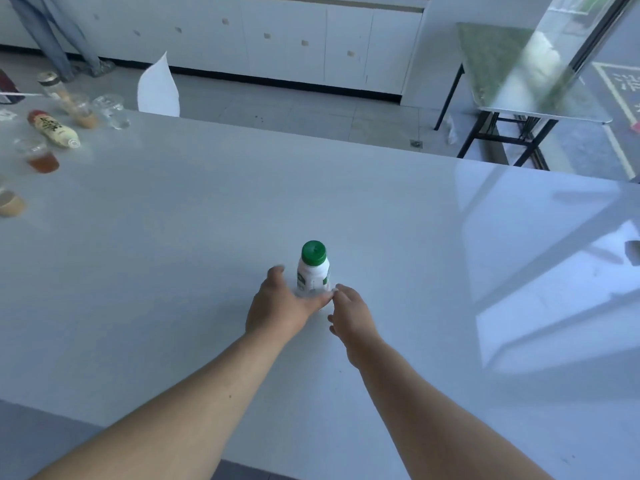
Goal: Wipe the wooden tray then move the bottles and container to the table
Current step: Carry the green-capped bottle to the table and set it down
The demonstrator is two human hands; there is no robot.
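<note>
A small white bottle (pixel 313 271) with a green cap stands upright on the white table (pixel 173 271), near its middle. My left hand (pixel 280 306) is at the bottle's base, fingers spread to its left and the thumb lying across its front; the grip looks loose, with a gap between fingers and bottle. My right hand (pixel 351 315) hovers just right of the base, empty, fingertips close to the left thumb. No wooden tray, container or cloth is in view.
At the table's far left stand several plastic cups with drinks (pixel 43 161), a lying bottle with a red cap (pixel 53 128) and a jar (pixel 50 83). A white chair back (pixel 159 90) stands behind the table. A folding table (pixel 519 81) is at the right, a person's legs (pixel 59 39) at top left.
</note>
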